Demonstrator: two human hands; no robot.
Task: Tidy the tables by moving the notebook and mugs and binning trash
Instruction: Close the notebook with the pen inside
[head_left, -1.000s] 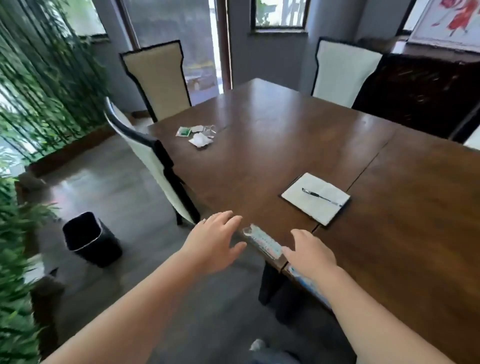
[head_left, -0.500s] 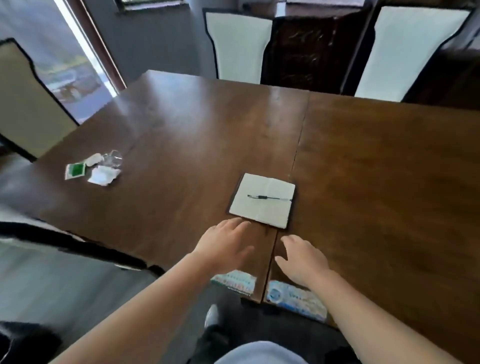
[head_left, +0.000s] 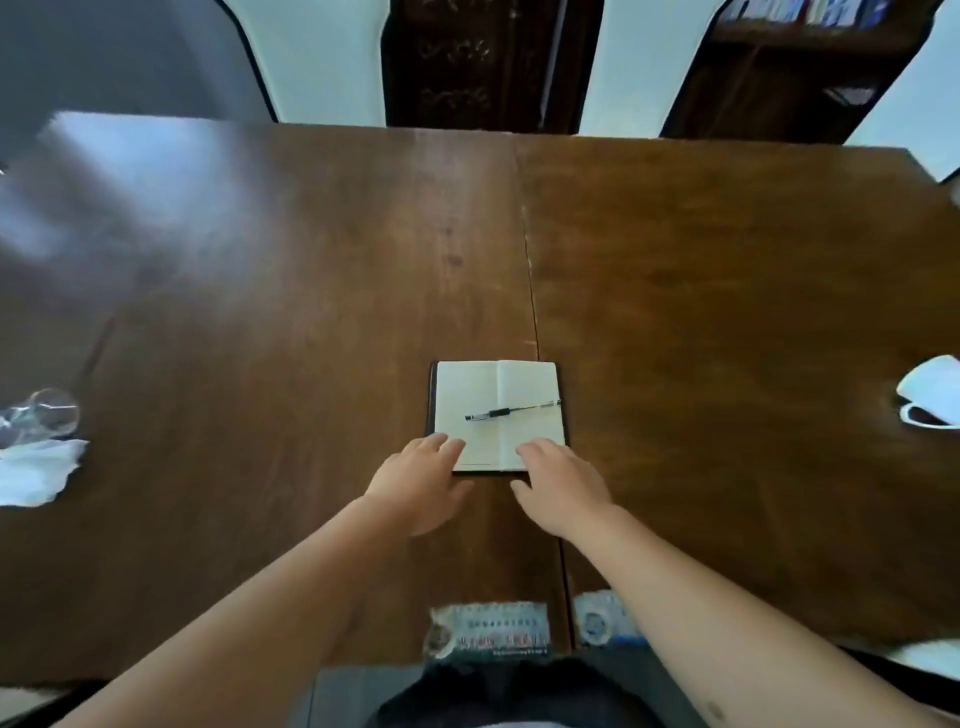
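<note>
An open notebook (head_left: 497, 395) with a dark cover lies flat near the seam of two brown wooden tables (head_left: 291, 291), and a black pen (head_left: 511, 411) rests across its pages. My left hand (head_left: 418, 480) reaches its spread fingertips onto the near left corner of the notebook. My right hand (head_left: 563, 486) does the same at the near right corner. Neither hand grips anything. A white mug (head_left: 930, 392) lies on its side at the far right edge. Crumpled white paper (head_left: 36, 470) and clear plastic trash (head_left: 44, 418) sit at the far left.
Two white-backed chairs (head_left: 317, 57) stand across the table in front of a dark wooden cabinet (head_left: 488, 62). Printed labels (head_left: 488, 631) are stuck on the near table edge. My dark trousers show below the edge.
The view swung from the table's corner to face it squarely. Both hands moved forward from the near edge and now touch the notebook's near corners. The floor bin has left the view.
</note>
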